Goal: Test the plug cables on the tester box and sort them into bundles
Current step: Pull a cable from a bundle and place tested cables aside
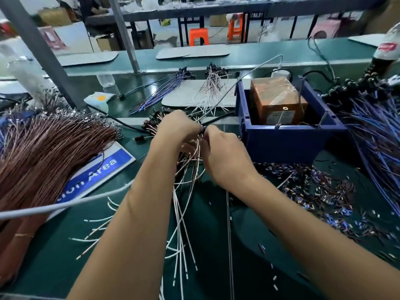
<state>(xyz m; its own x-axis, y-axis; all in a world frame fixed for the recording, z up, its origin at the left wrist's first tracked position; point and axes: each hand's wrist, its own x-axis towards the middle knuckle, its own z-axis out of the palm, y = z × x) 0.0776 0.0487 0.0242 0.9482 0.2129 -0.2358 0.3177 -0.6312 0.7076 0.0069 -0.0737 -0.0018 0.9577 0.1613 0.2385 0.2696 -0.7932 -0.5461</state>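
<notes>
Two bare forearms are reaching in from the bottom edge of the view, ending in the left hand [173,126] and the right hand [225,154]. No sleeves, gloves, rings, watch or bracelets are showing on either arm; both are uncovered from wrist to where the view is cutting them off. The forearms are looking smooth and slender, widening toward the viewer. Fingernails are not showing clearly, so their look cannot be told.

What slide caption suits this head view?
Both hands grip a bundle of brown-and-white plug cables beside the blue bin.
</notes>
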